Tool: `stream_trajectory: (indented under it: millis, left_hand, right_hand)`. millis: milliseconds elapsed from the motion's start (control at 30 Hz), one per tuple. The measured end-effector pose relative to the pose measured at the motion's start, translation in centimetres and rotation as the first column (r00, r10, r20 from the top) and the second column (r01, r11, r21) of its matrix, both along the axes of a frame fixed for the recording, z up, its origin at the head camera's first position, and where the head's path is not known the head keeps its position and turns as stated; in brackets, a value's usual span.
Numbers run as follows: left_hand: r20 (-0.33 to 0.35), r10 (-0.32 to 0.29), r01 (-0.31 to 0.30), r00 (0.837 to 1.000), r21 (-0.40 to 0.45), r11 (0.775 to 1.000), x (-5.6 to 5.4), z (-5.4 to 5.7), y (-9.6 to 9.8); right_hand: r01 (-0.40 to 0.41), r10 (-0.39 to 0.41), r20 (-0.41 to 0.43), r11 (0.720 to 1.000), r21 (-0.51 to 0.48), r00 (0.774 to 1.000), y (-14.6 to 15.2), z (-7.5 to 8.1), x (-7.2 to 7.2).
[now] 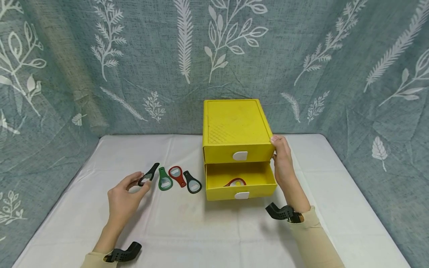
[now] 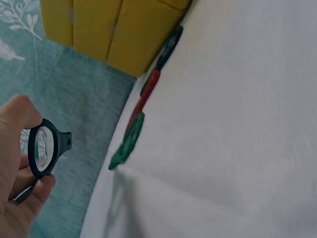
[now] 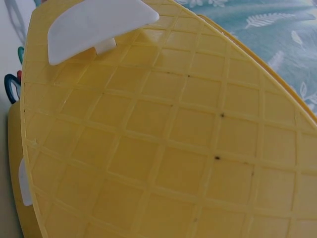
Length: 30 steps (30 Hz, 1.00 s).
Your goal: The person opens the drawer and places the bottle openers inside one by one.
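My left hand (image 1: 125, 197) pinches a black bottle opener (image 1: 149, 174) between thumb and fingers above the white table; the left wrist view shows its black ring (image 2: 33, 153) in the fingers. To its right lie a green bottle opener (image 1: 161, 173), a red bottle opener (image 1: 182, 181) and another black bottle opener (image 1: 188, 176). My right hand (image 1: 283, 163) grips the right front edge of a yellow two-drawer box (image 1: 238, 123). Its lower drawer (image 1: 221, 194) is pulled out, with a red-rimmed bottle opener (image 1: 243, 181) inside. The upper drawer is closed; the right wrist view shows its front (image 3: 163, 134).
White pull tabs sit on the upper drawer (image 1: 240, 156) and the lower one. A white cloth (image 1: 187, 230) covers the table. Behind it hangs a grey-green curtain (image 1: 151, 56) with white leaf patterns, close to the box's back.
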<state>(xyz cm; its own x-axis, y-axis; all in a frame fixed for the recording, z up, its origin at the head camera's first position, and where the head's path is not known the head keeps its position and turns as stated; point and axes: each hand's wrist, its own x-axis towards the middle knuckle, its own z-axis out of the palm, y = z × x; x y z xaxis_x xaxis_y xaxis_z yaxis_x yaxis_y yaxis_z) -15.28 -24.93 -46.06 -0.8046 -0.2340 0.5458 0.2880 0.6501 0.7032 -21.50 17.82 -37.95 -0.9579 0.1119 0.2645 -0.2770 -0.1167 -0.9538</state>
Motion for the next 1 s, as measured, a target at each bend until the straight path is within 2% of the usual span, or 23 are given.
stream_trajectory:
  millis: [200, 400, 467, 533, 700, 833, 933, 1000]
  left_hand:
    - [-0.026, -0.056, 0.057, 0.998, 0.066, 0.996, 0.5, 1.1, 0.9]
    - [-0.023, -0.118, 0.12, 0.993, 0.116, 0.986, 1.2, 2.6, 2.2]
    - [-0.026, -0.129, 0.131, 0.991, 0.127, 0.983, 1.5, 3.2, 2.6]
    - [-0.036, -0.144, 0.147, 0.989, 0.132, 0.98, 2.1, 4.4, 3.3]
    - [-0.103, -0.231, 0.244, 0.968, 0.147, 0.959, 3.7, 7.5, 5.1]
    - [-0.139, -0.286, 0.305, 0.948, 0.146, 0.941, 4.3, 8.5, 6.0]
    - [-0.151, -0.322, 0.343, 0.935, 0.149, 0.927, 4.5, 9.0, 6.6]
    - [-0.172, -0.352, 0.378, 0.92, 0.154, 0.913, 4.5, 9.1, 6.9]
  right_hand:
    - [-0.004, 0.004, 0.0, 1.0, -0.011, 1.0, 0.0, -0.1, 0.0]
    - [-0.004, 0.004, -0.001, 1.0, -0.013, 1.0, 0.1, -0.1, 0.0]
    - [-0.004, 0.004, 0.001, 1.0, -0.009, 1.0, 0.0, -0.1, -0.1]
    - [-0.006, 0.006, -0.001, 1.0, -0.005, 1.0, 0.0, -0.1, -0.1]
    - [-0.008, 0.008, -0.005, 1.0, -0.003, 1.0, 0.0, -0.1, -0.1]
    - [-0.004, 0.004, 0.001, 1.0, -0.004, 1.0, 0.0, -0.1, -0.1]
    - [-0.004, 0.004, 0.002, 1.0, -0.009, 1.0, 0.0, -0.1, -0.2]
    - [-0.004, 0.004, 0.001, 1.0, -0.014, 1.0, 0.0, -0.1, -0.2]
